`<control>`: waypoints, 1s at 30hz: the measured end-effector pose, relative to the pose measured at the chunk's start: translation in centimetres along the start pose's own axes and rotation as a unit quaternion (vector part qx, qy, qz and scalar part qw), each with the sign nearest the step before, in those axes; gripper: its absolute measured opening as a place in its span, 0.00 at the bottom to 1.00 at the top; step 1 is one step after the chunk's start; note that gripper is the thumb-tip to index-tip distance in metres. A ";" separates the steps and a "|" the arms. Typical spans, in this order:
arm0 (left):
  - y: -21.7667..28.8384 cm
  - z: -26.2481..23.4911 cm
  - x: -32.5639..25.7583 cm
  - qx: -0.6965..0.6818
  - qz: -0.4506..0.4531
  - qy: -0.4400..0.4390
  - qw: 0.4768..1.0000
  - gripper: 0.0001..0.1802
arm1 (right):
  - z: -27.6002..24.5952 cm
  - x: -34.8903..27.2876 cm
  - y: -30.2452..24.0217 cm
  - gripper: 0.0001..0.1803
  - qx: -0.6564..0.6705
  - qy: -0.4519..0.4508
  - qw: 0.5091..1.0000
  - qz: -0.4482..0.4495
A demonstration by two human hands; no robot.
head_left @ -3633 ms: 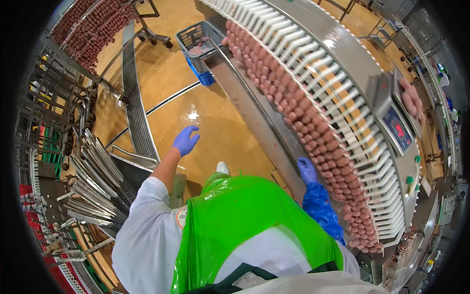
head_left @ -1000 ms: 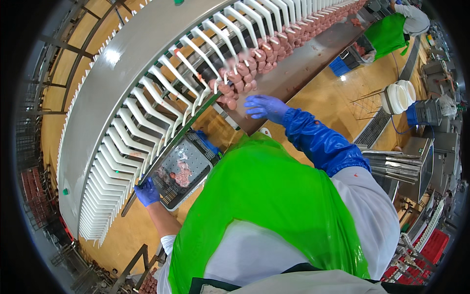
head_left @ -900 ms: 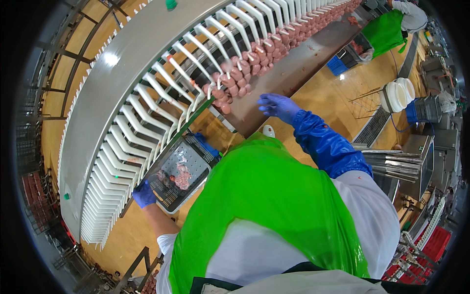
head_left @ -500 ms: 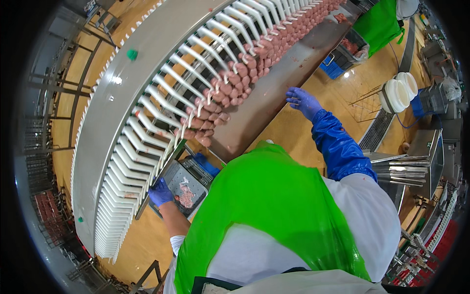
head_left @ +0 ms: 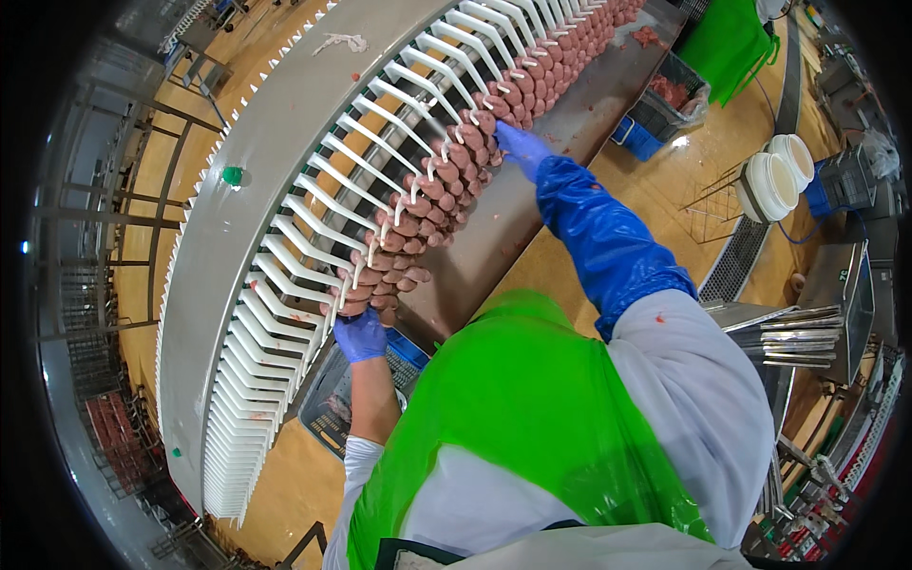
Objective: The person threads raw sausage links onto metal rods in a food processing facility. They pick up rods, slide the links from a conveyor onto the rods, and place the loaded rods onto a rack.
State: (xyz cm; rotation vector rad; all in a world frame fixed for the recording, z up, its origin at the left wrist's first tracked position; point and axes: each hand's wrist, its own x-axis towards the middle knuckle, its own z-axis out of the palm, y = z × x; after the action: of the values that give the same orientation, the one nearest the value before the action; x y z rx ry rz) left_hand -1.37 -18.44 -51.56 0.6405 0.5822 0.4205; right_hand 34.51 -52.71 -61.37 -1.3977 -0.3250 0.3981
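Strings of pink sausage links point(head_left: 432, 204) hang in loops from the white hooked arms point(head_left: 328, 218) of a curved metal conveyor point(head_left: 204, 294). My left hand point(head_left: 361, 337), in a purple-blue glove, is up against the near end of the links, below the hook tips. Its fingers are mostly hidden by links and hooks. Farther along the row, my right hand point(head_left: 522, 150) reaches in, gloved alike, with a blue sleeve on its forearm. Its fingers and thumb close on the outer side of the hanging links; the fingertips are partly covered.
A metal tray table point(head_left: 484, 252) runs beneath the links. Grey and blue crates point(head_left: 328, 408) stand below my left forearm. Another crate point(head_left: 665, 95) with meat stands far right, near a person in a green apron point(head_left: 731, 47). White buckets point(head_left: 769, 185) and stacked metal trays point(head_left: 793, 332) are at the right.
My left hand has moved up and right from the bare hooks to the near end of the links. My right hand has gone from open in the air to the links. The hooks have shifted down-left.
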 end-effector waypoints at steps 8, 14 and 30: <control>3.9 -12.6 -1.7 0.358 0.149 -0.027 0.921 0.20 | 9.0 -0.8 -8.4 0.25 0.404 0.141 0.901 0.066; 7.7 -16.4 -4.3 0.258 0.133 0.056 0.955 0.19 | 7.3 0.6 -10.9 0.21 0.507 0.185 0.842 0.002; -2.2 -2.9 3.0 0.090 -0.023 -0.209 0.973 0.31 | 5.7 0.9 -8.8 0.19 0.436 0.089 0.895 -0.007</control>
State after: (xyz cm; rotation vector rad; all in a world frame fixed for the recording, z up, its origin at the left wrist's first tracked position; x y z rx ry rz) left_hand -0.52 -17.19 -55.98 0.8613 0.2324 0.1795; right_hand 33.40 -48.38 -51.85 -0.5365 0.0158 0.3350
